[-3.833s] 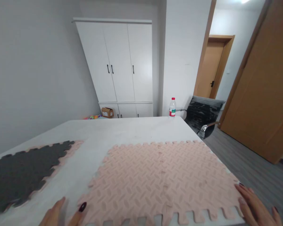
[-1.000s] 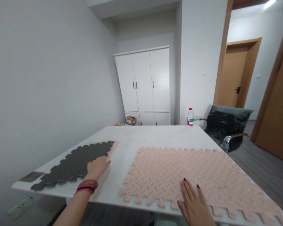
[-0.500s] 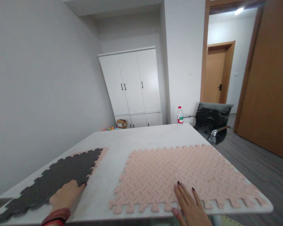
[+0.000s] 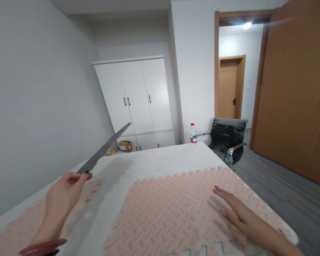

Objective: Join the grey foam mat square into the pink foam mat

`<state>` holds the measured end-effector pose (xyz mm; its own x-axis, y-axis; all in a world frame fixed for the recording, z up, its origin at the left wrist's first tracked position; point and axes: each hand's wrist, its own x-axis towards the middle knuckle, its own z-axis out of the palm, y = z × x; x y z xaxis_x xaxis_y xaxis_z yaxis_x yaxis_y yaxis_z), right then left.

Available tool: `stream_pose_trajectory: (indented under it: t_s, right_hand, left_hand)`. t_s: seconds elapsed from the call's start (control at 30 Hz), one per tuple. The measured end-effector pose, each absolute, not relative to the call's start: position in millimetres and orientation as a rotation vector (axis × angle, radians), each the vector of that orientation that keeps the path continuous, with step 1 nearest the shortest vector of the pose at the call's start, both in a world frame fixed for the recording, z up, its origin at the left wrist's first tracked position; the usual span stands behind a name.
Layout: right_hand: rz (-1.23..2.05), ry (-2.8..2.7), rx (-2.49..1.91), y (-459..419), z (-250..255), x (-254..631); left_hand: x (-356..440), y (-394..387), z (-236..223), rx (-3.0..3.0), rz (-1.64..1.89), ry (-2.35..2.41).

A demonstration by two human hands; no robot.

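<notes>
My left hand (image 4: 62, 193) pinches the near edge of a dark grey foam puzzle mat (image 4: 106, 145) and holds it up off the table, seen almost edge-on and tilted toward the far wall. Beneath where it lay, a pink foam mat (image 4: 13, 231) lies on the left of the white table (image 4: 154, 160). My right hand (image 4: 236, 209) lies flat, fingers apart, on the large pink joined foam mat (image 4: 173, 209) at the middle right of the table.
A water bottle (image 4: 193, 134) stands at the table's far right corner. A black office chair (image 4: 228, 137) sits behind it. A white wardrobe (image 4: 136, 99) fills the far wall, a small cardboard box (image 4: 125, 145) at its foot. Wooden doors stand on the right.
My left hand has taken hold of the grey mat and lifted it off the pink mat under it. My right hand slid rightward across the big pink mat.
</notes>
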<state>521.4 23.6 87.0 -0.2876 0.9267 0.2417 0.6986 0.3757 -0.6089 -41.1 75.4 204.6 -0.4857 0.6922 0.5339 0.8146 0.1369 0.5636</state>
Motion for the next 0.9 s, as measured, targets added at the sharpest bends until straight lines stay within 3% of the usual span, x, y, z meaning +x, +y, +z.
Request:
stream_pose_trajectory:
  t_s: [0.13, 0.4, 0.63, 0.9]
  right_hand:
    - [0.738, -1.775, -1.286, 67, 110, 561]
    - [1.0, -1.131, -1.343, 184, 114, 609]
    - [0.814, -1.042, -1.596, 250, 70, 625]
    - [0.406, -1.374, -1.952, 281, 31, 629]
  left_hand:
    - [81, 135, 205, -1.974, -1.416, -1.92]
    - [250, 237, 131, -2.743, -1.276, -1.517]
    - [271, 280, 83, -2.913, -1.0, -1.483]
    - [251, 292, 61, -2.923, -0.665, -1.516]
